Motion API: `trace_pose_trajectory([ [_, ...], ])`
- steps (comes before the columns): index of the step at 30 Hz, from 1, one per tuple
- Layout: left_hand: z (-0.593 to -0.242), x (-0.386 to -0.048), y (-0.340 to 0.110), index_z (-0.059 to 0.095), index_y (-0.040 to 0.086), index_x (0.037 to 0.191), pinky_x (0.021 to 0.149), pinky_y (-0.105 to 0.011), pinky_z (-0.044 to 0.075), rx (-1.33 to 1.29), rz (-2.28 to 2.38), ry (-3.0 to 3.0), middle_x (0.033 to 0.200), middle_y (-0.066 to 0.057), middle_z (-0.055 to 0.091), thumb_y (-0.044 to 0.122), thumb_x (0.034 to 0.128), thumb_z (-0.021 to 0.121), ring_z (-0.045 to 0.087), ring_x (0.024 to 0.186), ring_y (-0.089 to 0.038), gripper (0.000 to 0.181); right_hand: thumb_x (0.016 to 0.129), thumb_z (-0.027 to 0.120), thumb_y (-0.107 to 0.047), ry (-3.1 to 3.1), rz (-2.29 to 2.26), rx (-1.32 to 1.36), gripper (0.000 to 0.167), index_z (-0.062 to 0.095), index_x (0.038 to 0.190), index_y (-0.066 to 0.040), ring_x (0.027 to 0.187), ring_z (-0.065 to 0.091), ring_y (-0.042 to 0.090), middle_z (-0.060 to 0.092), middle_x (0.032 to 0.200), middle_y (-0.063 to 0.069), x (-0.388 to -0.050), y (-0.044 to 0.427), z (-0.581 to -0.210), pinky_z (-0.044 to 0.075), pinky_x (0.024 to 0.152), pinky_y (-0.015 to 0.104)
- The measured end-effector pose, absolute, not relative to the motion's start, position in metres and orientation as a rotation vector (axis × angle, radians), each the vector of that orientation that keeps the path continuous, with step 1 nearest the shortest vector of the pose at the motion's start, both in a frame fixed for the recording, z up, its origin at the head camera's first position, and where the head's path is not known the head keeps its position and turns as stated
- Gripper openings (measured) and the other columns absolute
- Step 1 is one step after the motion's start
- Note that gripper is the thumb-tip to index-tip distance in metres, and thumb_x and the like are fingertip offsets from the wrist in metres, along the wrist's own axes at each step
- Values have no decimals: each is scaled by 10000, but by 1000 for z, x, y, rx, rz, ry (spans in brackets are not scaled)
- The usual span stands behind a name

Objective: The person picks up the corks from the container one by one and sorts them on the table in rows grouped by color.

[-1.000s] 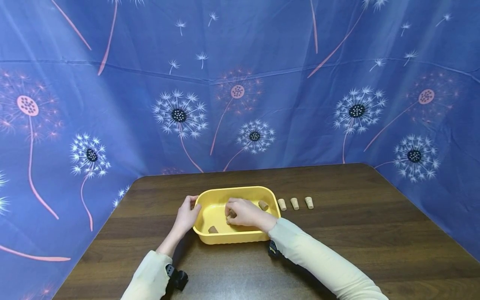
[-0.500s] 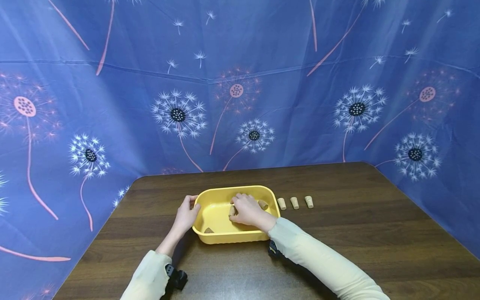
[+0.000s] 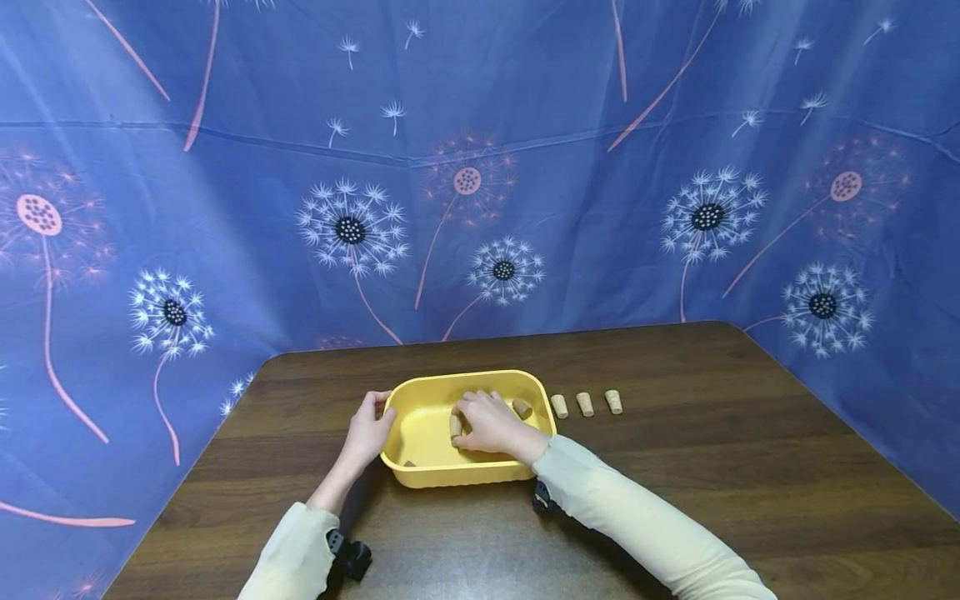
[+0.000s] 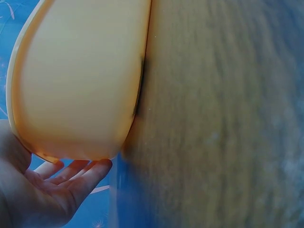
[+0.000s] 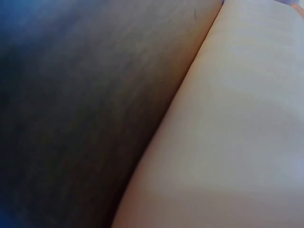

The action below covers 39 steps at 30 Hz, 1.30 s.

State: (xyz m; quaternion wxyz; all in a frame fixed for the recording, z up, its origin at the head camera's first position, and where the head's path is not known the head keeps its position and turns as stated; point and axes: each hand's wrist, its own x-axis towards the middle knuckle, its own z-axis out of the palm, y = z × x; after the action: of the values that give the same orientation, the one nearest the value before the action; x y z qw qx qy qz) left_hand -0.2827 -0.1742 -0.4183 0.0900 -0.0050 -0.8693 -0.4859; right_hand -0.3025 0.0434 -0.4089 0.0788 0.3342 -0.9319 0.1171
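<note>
Head view gives me the left hand (image 3: 367,434) gripping the yellow tub (image 3: 465,477) at nine o'clock, the right hand (image 3: 497,423) pinching a cork stopper (image 3: 455,426) inside it, three tapered corks (image 3: 585,405) outside at three o'clock.

A yellow, round-cornered tub (image 3: 465,477) is sitting upright on the worktop (image 3: 690,442); inside, a tan cork (image 3: 455,426) is being pinched in the right hand (image 3: 492,424).

Six visible corks (image 3: 559,407), one tray (image 3: 465,477), two hands (image 3: 367,432)
</note>
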Motion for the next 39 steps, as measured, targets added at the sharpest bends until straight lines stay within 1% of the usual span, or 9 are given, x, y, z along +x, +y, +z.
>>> trace_pose_trajectory([
  [4,-418,-282,-174,459,-44,1261,906,-479,467,-15,-1451,-2582,1227,-281,552,70,924,470,542,1113,-391,356,740,744,-324,-2773,377,1021,349,674,1021,-129,893,557,193,613,936,-10,-303,44,-410,395,797,377],
  [8,-418,-282,-174,461,-39,1260,898,-471,474,-17,-1457,-2582,1231,-278,553,72,925,464,549,1106,-391,353,753,744,-303,-2763,414,1071,343,671,1037,-126,875,552,168,593,900,-19,-304,44,-411,412,785,365],
  [14,-417,-283,-174,454,-44,1264,941,-489,446,-15,-1485,-2573,1242,-273,545,69,925,461,521,1154,-402,358,756,754,-278,-2752,482,1121,377,667,1078,-103,888,571,165,604,938,-3,-304,43,-410,467,735,338],
  [19,-417,-282,-174,450,-45,1267,933,-488,450,-17,-1478,-2581,1243,-277,542,73,928,460,523,1146,-402,358,756,754,-252,-2750,526,1140,372,673,1081,-90,871,574,144,621,962,10,-304,42,-409,466,692,295],
  [23,-418,-283,-174,458,-42,1261,917,-477,456,-16,-1467,-2581,1234,-276,547,72,925,466,531,1126,-389,355,754,757,-228,-2730,554,1179,363,675,1070,-70,840,579,131,629,958,27,-305,42,-410,463,689,245],
  [30,-419,-282,-174,467,-41,1252,896,-467,466,-16,-1448,-2579,1221,-287,553,68,920,471,547,1094,-383,350,780,737,-225,-2728,627,1226,387,658,1125,-67,871,622,140,646,1004,40,-309,43,-412,475,701,192],
  [39,-418,-282,-173,473,-41,1240,904,-478,459,-26,-1421,-2575,1215,-285,563,66,917,475,549,1095,-384,341,782,738,-206,-2735,699,1345,400,639,1139,-55,849,638,172,641,979,59,-308,47,-405,474,710,185],
])
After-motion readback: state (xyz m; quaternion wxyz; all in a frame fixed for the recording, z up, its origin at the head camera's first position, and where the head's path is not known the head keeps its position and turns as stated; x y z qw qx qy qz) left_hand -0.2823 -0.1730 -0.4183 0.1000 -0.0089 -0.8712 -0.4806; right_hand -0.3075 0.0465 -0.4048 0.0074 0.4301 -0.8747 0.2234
